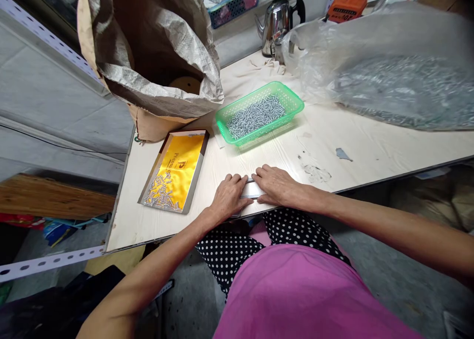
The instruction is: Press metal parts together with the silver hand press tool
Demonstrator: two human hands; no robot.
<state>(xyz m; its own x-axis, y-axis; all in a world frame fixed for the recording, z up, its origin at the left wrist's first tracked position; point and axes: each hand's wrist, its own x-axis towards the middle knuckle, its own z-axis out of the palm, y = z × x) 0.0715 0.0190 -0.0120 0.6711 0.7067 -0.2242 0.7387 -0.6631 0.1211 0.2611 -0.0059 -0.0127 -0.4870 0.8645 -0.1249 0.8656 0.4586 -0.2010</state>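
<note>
At the table's front edge, my left hand (230, 196) and my right hand (277, 185) grip a flat silver metal piece (252, 189) from both ends. Its middle shows between my hands, while my fingers and thumbs hide the ends, so I cannot tell its exact kind. Just beyond lies a green plastic basket (237, 140) filled with small shiny metal pins (257, 114). To the left, a shallow box (198, 173) lined with yellow cloth (181, 154) holds more loose metal pins (161, 193), mostly heaped at its near end.
A large open sack (192, 28) stands at the back left. On the right lies a big clear plastic bag (388, 82) of metal parts. A steel kettle (276, 25) and an orange box (347, 7) are at the back. The pale table (355, 176) ends close to my lap.
</note>
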